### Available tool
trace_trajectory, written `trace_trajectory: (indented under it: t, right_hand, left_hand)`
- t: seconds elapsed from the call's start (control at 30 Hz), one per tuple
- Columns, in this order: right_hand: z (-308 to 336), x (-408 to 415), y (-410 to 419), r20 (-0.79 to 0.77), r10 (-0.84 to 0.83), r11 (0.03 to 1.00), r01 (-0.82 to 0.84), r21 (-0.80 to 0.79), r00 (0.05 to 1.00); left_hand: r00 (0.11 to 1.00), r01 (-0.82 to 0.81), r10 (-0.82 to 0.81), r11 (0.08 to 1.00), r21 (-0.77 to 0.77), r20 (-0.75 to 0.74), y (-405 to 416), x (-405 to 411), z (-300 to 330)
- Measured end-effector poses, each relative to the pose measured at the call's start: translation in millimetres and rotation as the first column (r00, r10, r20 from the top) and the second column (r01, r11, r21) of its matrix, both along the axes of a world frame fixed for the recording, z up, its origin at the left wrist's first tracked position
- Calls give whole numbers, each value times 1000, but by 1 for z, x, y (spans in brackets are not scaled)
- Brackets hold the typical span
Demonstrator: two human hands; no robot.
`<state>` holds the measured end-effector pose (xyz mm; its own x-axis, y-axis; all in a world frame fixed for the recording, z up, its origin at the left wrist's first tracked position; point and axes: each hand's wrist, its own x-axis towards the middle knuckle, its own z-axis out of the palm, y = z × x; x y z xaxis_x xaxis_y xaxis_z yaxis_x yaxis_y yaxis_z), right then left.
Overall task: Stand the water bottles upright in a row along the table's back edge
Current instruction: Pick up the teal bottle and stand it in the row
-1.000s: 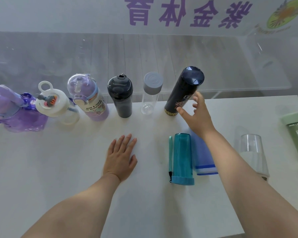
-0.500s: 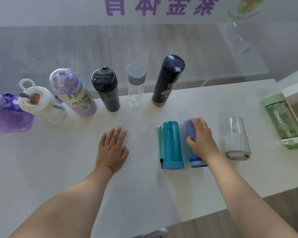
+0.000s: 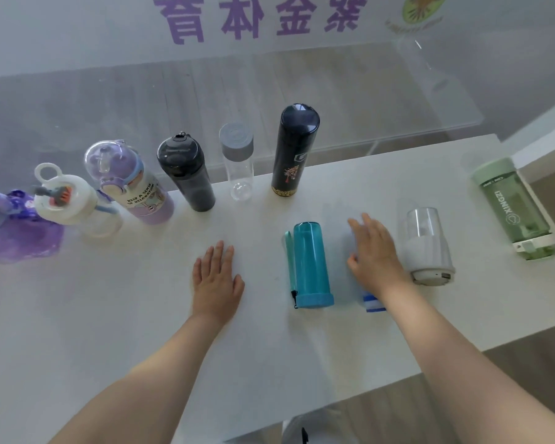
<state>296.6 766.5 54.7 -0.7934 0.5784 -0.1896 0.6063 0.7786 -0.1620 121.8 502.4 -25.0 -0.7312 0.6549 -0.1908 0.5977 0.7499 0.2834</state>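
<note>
My right hand (image 3: 374,251) lies over the blue-capped bottle (image 3: 374,305), which is on its side on the table (image 3: 109,331); fingers (image 3: 370,224) are spread across it, and I can't tell whether they've closed. My left hand (image 3: 217,277) rests flat and empty.

The risk, I think, is rolling: the teal bottle (image 3: 310,267) lies just left of my grip, the clear white-based bottle (image 3: 426,245) just right. A loose hold could knock either, or clip the tall black flask (image 3: 293,152) standing beyond my fingertips in the back row.
</note>
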Motion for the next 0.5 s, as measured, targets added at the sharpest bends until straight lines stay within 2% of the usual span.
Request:
trace_trajectory:
  t: [0.1,0.17,0.23,0.33,0.43,0.5]
  right_hand:
    - [-8,-12,-11,64,367,930,-366,-29,928]
    - [-13,-17,-14,51,569,822,-569,-23,821]
    - [-14,-20,-12,48,703,708,-705,42,709]
    - [-15,-21,-7,51,810,577,-809,111,585]
    - [-17,-22,-2,62,824,552,-822,140,563]
    - [-16,-25,3,63,812,569,-811,132,580]
  left_hand:
    - [1000,13,-13,1000,20,-2,11,29,0]
    - [999,-25,26,998,55,-24,18,47,-1]
    - [996,-80,82,994,71,-31,27,63,0]
    - [991,-129,130,991,37,-30,45,85,1]
    - [974,-224,224,975,13,-29,58,96,1]
    - [969,-244,244,970,-7,-48,61,97,-1]
